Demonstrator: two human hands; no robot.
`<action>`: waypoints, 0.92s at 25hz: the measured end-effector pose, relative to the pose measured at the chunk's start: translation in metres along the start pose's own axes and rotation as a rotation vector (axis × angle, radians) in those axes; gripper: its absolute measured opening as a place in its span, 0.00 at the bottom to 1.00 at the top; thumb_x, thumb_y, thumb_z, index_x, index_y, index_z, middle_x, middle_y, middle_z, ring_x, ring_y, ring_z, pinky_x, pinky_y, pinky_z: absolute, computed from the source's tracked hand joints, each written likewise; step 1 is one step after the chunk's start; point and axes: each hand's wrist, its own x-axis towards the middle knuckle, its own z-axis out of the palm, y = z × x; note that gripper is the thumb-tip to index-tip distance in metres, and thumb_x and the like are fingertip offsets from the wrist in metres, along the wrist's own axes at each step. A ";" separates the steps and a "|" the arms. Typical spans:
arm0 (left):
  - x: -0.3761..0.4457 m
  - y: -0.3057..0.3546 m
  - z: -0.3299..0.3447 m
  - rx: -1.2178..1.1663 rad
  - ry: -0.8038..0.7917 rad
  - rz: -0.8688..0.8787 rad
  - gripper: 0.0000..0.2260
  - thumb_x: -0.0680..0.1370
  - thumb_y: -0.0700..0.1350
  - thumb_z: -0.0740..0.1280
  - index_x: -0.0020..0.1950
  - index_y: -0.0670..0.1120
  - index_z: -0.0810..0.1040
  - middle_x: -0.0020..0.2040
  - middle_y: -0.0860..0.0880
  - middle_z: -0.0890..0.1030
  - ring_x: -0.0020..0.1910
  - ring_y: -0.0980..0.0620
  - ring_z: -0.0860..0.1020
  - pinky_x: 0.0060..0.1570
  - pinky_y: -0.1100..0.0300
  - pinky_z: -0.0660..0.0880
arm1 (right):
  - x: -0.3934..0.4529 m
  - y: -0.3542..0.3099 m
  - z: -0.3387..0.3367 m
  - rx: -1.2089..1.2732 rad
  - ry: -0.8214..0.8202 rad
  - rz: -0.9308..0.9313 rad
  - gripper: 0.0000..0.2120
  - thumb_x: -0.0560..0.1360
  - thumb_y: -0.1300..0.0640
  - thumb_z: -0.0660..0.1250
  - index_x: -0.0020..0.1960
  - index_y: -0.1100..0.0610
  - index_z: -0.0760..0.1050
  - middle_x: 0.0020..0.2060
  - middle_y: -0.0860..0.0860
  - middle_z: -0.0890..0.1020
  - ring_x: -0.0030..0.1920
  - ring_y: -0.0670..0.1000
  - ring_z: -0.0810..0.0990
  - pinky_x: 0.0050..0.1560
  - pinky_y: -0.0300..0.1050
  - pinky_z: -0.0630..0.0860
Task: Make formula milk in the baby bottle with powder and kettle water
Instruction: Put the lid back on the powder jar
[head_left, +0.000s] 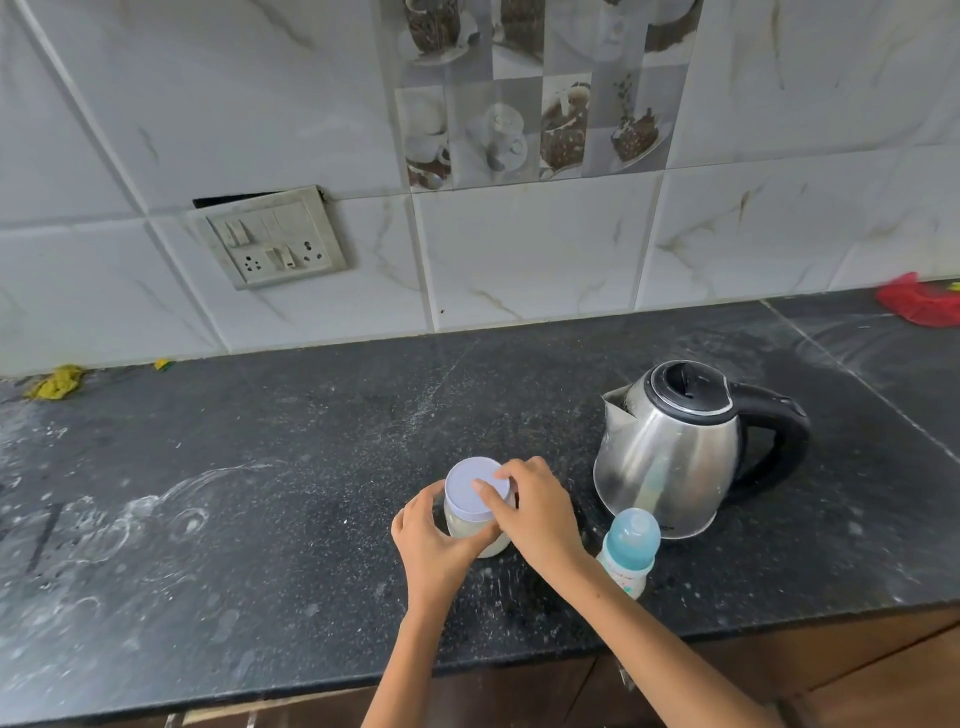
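counter (260, 467): black speckled stone, white smears at left, front edge cut off at frame bottom
wall: marble-look tiles, switch plate (272, 239) at left
yellow rag (54, 383): far left, blurry
left hand (431, 540): fingers curled round powder jar (480, 538) body, contents mostly hidden
right hand (535, 512): fingertips pinching white lid (470, 491) rim
baby bottle (628, 551): upright, blue cap on, just right of jar, base partly behind right forearm
kettle (675, 452): steel, lid closed, behind bottle
red item (919, 306): far right, cut off

head view looks down, near the counter (311, 467).
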 end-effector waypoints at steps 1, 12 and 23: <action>0.000 -0.001 0.000 0.000 -0.001 -0.014 0.29 0.56 0.65 0.73 0.54 0.61 0.71 0.52 0.67 0.73 0.56 0.76 0.61 0.64 0.48 0.66 | 0.000 0.005 0.000 0.003 0.061 -0.007 0.15 0.74 0.42 0.67 0.52 0.53 0.77 0.52 0.49 0.76 0.51 0.49 0.79 0.51 0.45 0.76; 0.003 -0.001 0.002 0.022 0.005 0.040 0.25 0.57 0.60 0.68 0.53 0.58 0.72 0.49 0.66 0.74 0.55 0.79 0.62 0.63 0.43 0.67 | 0.007 0.012 0.006 0.146 -0.172 -0.146 0.29 0.72 0.47 0.72 0.69 0.55 0.69 0.69 0.50 0.67 0.69 0.51 0.67 0.68 0.45 0.68; 0.005 -0.013 0.009 -0.074 -0.054 -0.032 0.24 0.63 0.50 0.72 0.57 0.57 0.70 0.52 0.55 0.80 0.52 0.48 0.77 0.51 0.44 0.76 | 0.018 -0.005 0.042 -0.173 -0.027 -0.249 0.30 0.76 0.47 0.67 0.72 0.60 0.65 0.69 0.56 0.69 0.70 0.56 0.65 0.70 0.50 0.65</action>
